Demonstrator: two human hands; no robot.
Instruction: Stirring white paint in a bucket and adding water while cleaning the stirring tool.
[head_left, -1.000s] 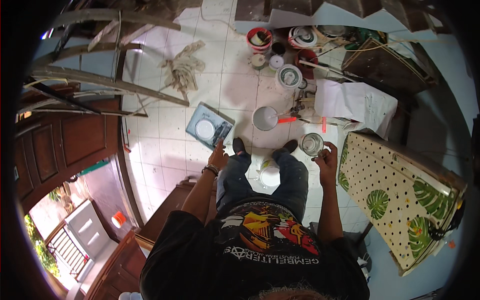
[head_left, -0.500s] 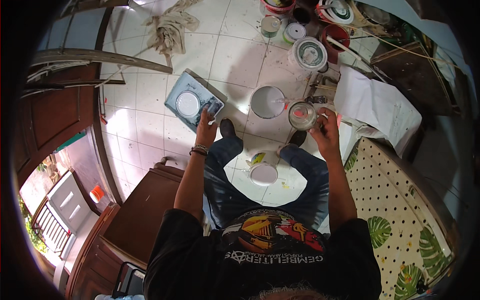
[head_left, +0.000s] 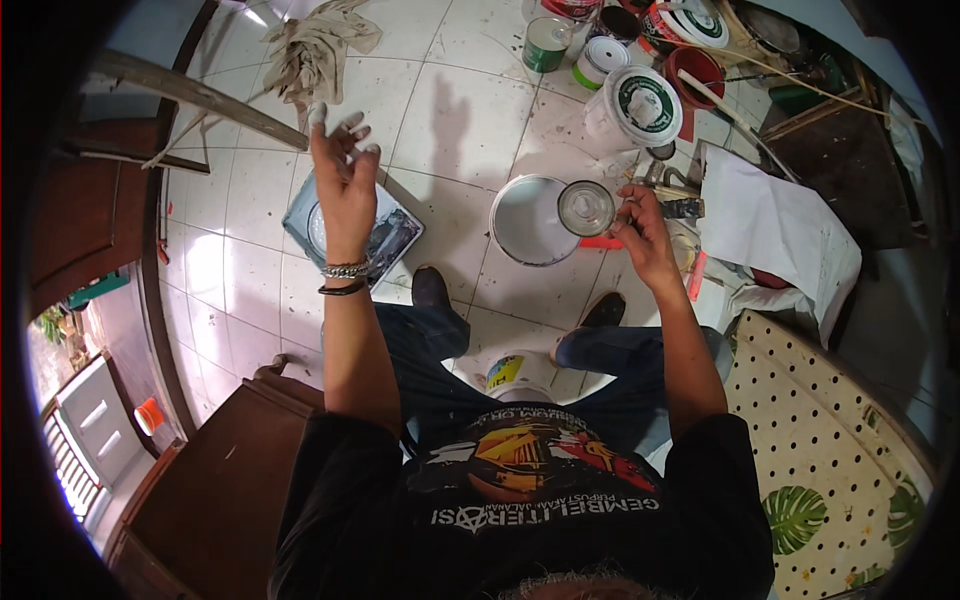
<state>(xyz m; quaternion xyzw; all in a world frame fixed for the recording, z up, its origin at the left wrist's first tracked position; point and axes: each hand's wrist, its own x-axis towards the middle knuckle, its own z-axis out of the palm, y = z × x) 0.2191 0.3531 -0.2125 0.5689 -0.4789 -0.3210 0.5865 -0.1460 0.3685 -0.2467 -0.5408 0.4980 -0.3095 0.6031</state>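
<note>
My left hand (head_left: 342,190) is raised over the blue paint tray (head_left: 395,235), empty, with its paint-smudged fingers apart. It hides part of a round white object in the tray. My right hand (head_left: 643,230) grips a clear glass jar (head_left: 586,208) by its side. The jar is held over the right rim of an open bucket of pale grey liquid (head_left: 520,222) on the floor. A dark-tipped brush (head_left: 683,208) and a red-orange tool (head_left: 602,242) lie beside that bucket. A white bucket (head_left: 515,372) stands between my legs, partly hidden by my clothing.
Cans and buckets (head_left: 633,105) crowd the upper right, near white sheeting (head_left: 760,215) and a dotted, leaf-patterned board (head_left: 810,440). A crumpled cloth (head_left: 315,45) lies on the tiled floor (head_left: 210,340). Wooden battens (head_left: 200,100) reach in from the left; a dark wooden cabinet (head_left: 230,470) is at lower left.
My left hand has moved up and left from the tray's right side, its fingers spreading. My right hand has carried the jar up and left to the bucket. My knees are wider apart.
</note>
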